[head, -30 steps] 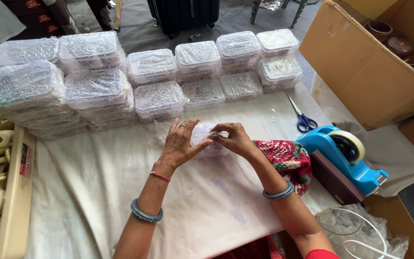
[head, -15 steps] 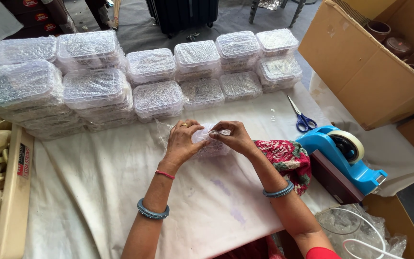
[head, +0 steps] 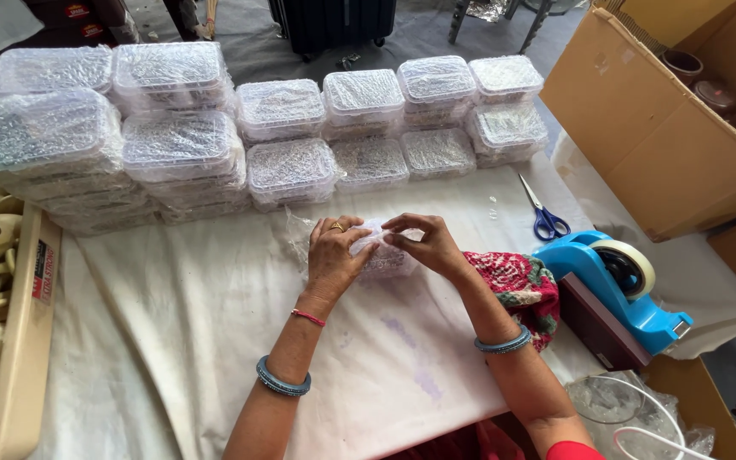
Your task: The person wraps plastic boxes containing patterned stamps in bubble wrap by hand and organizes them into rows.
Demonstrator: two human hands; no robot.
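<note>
My left hand (head: 334, 254) and my right hand (head: 423, 243) meet over a small bubble-wrapped box (head: 382, 255) lying on the white cloth (head: 181, 324). Both hands grip it from opposite sides, fingers pinching the clear wrap at its top. The box is mostly hidden under my fingers. A loose flap of bubble wrap (head: 296, 234) sticks out to the left of my left hand.
Stacks of bubble-wrapped boxes (head: 274, 128) line the far side of the cloth. Blue-handled scissors (head: 543, 213) and a blue tape dispenser (head: 619, 281) lie at the right, beside a cardboard carton (head: 649, 128). A red patterned cloth (head: 521, 285) sits by my right arm. A beige tray (head: 19, 341) is at the left.
Both hands stay on the small wrapped box; the fingers have shifted slightly, drawing closer together over its top. Nothing else has moved.
</note>
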